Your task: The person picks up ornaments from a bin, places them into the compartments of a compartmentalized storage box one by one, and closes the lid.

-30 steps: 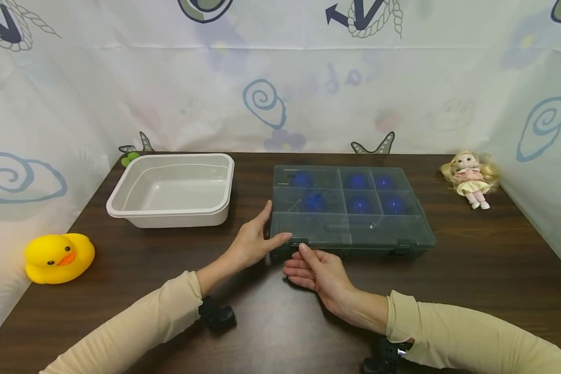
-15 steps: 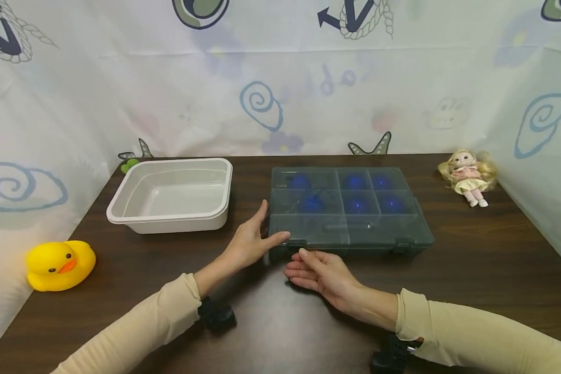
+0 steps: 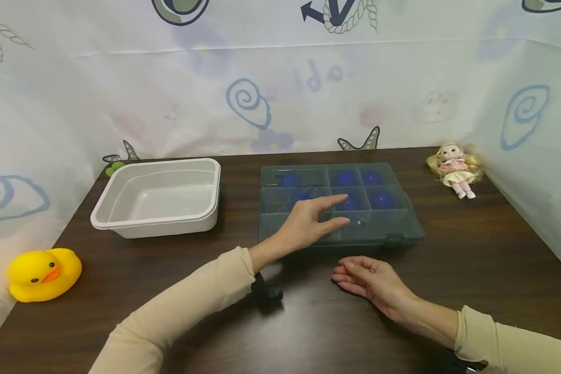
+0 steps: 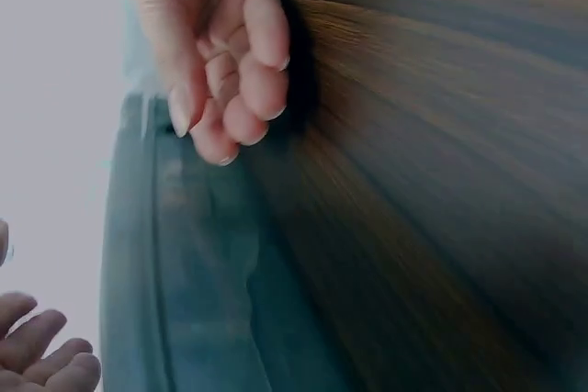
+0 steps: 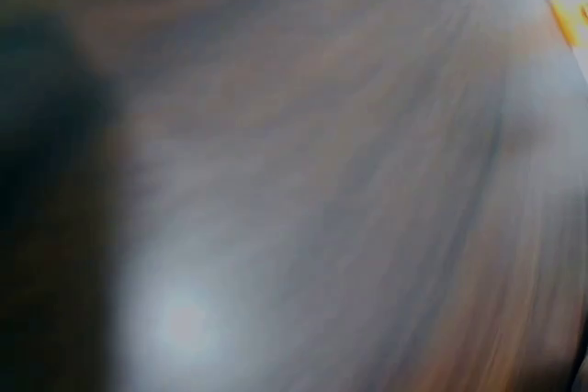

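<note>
A translucent dark-green compartment box [image 3: 378, 226] lies flat on the table with its lid down. Blue shapes show dimly through several compartments. Over the front middle of its lid reaches my left hand [image 3: 305, 222], thumb and index finger spread apart with nothing between them; whether it touches the lid I cannot tell. My right hand [image 3: 376, 285] is just in front of the box's front edge, fingers loosely bent and holding nothing. In the left wrist view, the right hand [image 4: 230, 52] hangs beside the box's side wall [image 4: 202, 291]. The right wrist view is blurred.
A white plastic tub [image 3: 154, 228] stands to the left of the box. A yellow rubber duck [image 3: 44, 275] sits at the table's left edge, and a small blond doll [image 3: 455, 169] lies at the back right. A patterned curtain [image 3: 168, 104] borders the table [image 3: 308, 322].
Both hands have moved right along the box's front. The left hand has left the front left corner and now extends over the lid. The head view has shifted slightly right.
</note>
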`<state>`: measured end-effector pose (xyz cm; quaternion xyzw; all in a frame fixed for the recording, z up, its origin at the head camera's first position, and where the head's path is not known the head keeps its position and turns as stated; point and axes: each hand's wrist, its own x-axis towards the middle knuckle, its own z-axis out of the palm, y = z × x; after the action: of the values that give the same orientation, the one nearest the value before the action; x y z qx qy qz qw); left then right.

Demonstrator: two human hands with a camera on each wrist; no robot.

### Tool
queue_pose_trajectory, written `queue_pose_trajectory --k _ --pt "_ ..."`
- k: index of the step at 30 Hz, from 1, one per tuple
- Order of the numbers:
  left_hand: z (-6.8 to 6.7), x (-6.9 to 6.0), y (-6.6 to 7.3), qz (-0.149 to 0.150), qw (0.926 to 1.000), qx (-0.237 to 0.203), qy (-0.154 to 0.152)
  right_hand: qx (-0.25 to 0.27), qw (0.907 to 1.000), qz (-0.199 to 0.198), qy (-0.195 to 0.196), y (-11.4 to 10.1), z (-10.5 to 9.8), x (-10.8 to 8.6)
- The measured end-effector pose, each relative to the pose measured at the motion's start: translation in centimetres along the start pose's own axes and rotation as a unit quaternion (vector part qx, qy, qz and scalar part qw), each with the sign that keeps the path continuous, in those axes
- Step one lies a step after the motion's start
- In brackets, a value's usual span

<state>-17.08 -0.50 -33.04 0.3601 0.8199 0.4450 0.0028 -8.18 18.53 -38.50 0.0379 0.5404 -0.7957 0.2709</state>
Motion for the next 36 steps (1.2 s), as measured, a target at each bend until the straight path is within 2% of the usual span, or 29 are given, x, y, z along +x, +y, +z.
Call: queue_pose_trajectory --k 4,6,10,13,15,21,31,36 --pt "2.9 2.4 0.5 0.047 0.9969 0.018 -0.06 0.009 0.9989 -0.021 0.04 -0.6 -2.3 -1.5" --pt "3.9 3.3 0.8 0.063 0.9934 0.047 -0.084 0.022 0.9969 -0.031 0.068 -0.8 -3.3 -2.2" --pt "4.8 4.1 0.9 0.058 0.9834 0.115 -0.128 0.057 0.9906 -0.046 0.115 -1.4 -4.6 -2.9" --pt "5.0 4.2 0.9 0.052 0.9753 0.158 -0.146 0.078 0.9864 -0.046 0.137 -1.7 -5.0 -3.1" --pt "5.0 4.2 0.8 0.06 0.9726 0.17 -0.146 0.082 0.9849 -0.044 0.146 -1.8 -5.0 -3.1" --pt "5.1 4.1 0.5 0.079 0.9732 0.164 -0.14 0.117 0.9799 -0.039 0.157 -1.7 -4.7 -3.0" --pt "5.3 3.9 0.3 0.087 0.9754 0.155 -0.131 0.185 0.9692 -0.021 0.161 -1.4 -4.6 -2.4" --pt "5.2 4.0 0.3 0.087 0.9764 0.152 -0.127 0.196 0.9678 -0.018 0.157 -1.6 -4.9 -2.4"
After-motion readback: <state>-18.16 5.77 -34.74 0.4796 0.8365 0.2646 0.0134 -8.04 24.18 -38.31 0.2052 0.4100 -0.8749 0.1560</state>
